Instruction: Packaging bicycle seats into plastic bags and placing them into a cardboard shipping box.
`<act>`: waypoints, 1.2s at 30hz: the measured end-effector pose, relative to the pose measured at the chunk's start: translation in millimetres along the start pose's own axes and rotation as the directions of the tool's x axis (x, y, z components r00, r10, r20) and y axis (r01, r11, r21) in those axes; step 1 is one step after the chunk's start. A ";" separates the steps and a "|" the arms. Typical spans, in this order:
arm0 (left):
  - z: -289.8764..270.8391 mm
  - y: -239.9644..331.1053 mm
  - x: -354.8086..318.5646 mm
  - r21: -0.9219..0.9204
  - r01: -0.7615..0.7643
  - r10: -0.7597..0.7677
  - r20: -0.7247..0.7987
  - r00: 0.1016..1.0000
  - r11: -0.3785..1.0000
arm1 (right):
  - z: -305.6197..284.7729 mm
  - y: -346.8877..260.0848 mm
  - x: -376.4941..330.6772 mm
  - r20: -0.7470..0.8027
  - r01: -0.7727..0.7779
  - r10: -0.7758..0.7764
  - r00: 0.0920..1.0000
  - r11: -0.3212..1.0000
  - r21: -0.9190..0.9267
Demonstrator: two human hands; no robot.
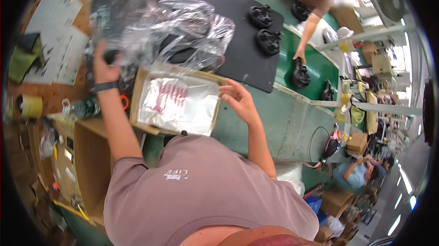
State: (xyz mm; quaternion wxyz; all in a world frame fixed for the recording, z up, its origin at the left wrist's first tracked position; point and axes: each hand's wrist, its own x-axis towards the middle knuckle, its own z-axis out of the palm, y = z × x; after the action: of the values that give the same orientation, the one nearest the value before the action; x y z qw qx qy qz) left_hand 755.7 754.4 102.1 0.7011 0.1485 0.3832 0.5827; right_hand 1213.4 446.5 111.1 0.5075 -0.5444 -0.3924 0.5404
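My left hand [106, 65] is closed on the lower end of a clear plastic bag [112, 10] with a dark, shoe-like thing inside, lifted at the far left. More clear bags [190, 28] with dark things in them lie beside it, beyond the box. In front of me stands an open cardboard box [133, 108], lined with clear plastic over white paper with red print [171, 99]. At the box's right rim is my right hand [240, 102], fingers apart with nothing in them; whether the fingertips touch the rim I cannot tell.
Black sandal-like shoes [269, 41] rest on the black mat [238, 70]. Across the table a co-worker's hand [299, 56] reaches to another black shoe [300, 75]. A plastic bottle [84, 108], a tape roll [31, 106] and a large open carton [91, 173] are on my left.
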 end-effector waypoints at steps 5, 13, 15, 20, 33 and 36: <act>-158.6 77.7 163.5 0.140 -0.219 0.244 -0.197 0.949 0.966 | -170.0 70.4 87.1 -0.428 -0.189 0.250 0.868 0.965 0.179; -137.3 42.6 116.2 0.554 -0.227 0.457 -0.321 0.830 0.801 | -383.1 120.1 322.0 -0.396 0.168 0.234 0.888 0.638 0.752; -79.3 -15.7 95.8 0.783 -0.165 0.603 -0.308 0.736 0.600 | -435.9 124.0 356.7 -0.398 0.208 0.236 0.887 0.565 0.798; 136.7 -147.8 -17.3 0.911 -0.402 0.690 0.349 0.634 -0.092 | -380.7 139.5 415.1 -0.721 -0.426 0.345 0.601 0.902 0.076; 472.8 -609.8 225.9 0.268 -0.900 -0.448 0.796 0.408 -0.344 | -242.6 208.4 66.3 -0.509 -0.342 -0.115 0.853 0.615 -0.711; 492.3 -666.4 277.4 0.287 -0.865 -0.503 0.720 0.478 -0.411 | -189.3 236.7 -39.5 -0.577 -0.461 0.040 0.816 0.646 -0.608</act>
State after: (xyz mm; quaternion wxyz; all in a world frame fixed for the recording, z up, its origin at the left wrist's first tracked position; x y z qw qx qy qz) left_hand 1581.7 945.6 -109.4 0.1187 0.9618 0.2461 0.0162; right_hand 1367.3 341.7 -131.4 0.2518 -0.8733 -0.3398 0.2418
